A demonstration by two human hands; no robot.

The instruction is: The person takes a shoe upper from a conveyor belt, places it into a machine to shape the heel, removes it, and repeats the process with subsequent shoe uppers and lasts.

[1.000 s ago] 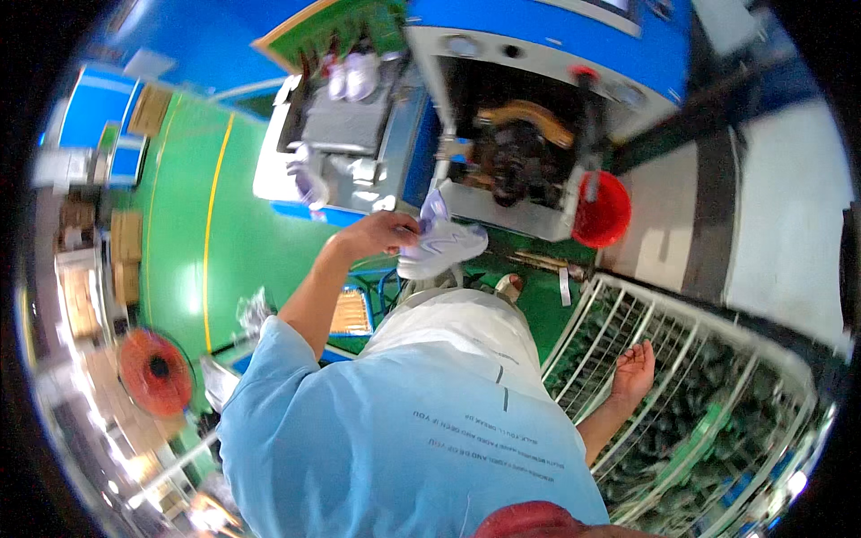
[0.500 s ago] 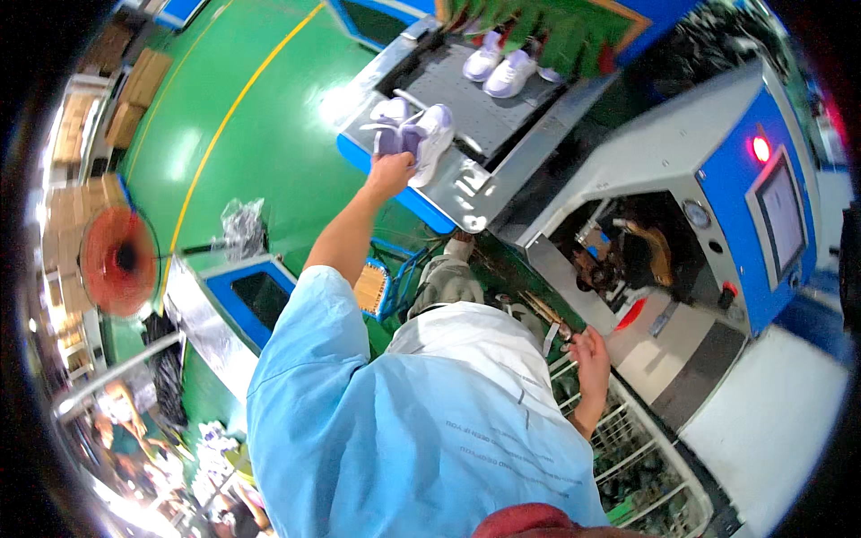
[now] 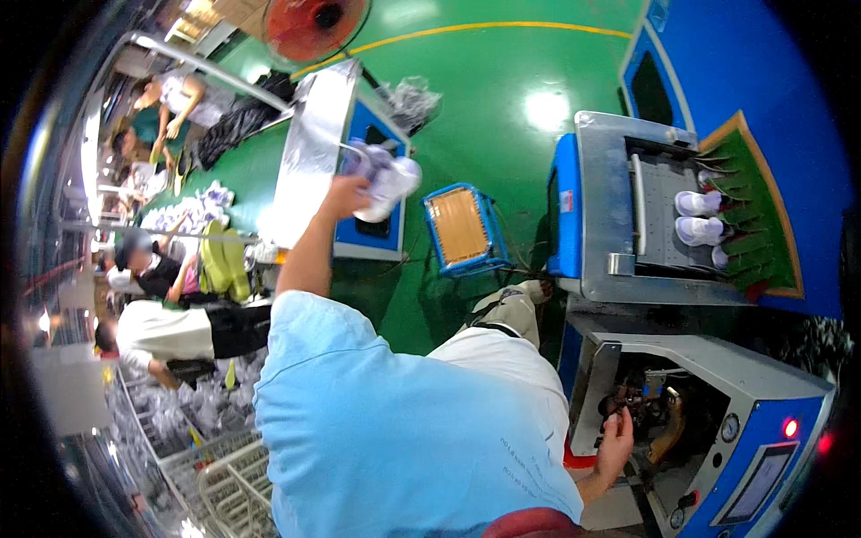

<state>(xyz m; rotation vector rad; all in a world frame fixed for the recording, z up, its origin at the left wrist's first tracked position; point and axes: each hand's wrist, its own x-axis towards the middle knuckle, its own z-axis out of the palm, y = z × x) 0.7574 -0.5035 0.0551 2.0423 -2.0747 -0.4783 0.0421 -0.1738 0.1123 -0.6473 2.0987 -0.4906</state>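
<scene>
My left hand [image 3: 345, 197] is closed on a pair of white and lavender sneakers [image 3: 387, 184], held in the air beside a silver-topped table [image 3: 309, 152]. Motion blurs the shoes slightly. Over on the right, my right hand [image 3: 615, 448] hangs by the opening of a grey and blue machine [image 3: 700, 354]. Its fingers are loosely bent and apart, and I see nothing in them. Dark metal parts [image 3: 641, 394] show inside that opening, just past the fingertips.
White shoes [image 3: 698, 230] sit on a conveyor [image 3: 659, 193] before a green strip curtain [image 3: 758, 206]. A blue-framed stool [image 3: 462, 229] stands ahead. A red fan [image 3: 314, 27] is at the top. Several people work at the left, near wire racks [image 3: 238, 484].
My body has turned left. The sneakers have left the conveyor's metal end and moved with my left hand toward the silver-topped table. My right hand now appears in front of the machine opening.
</scene>
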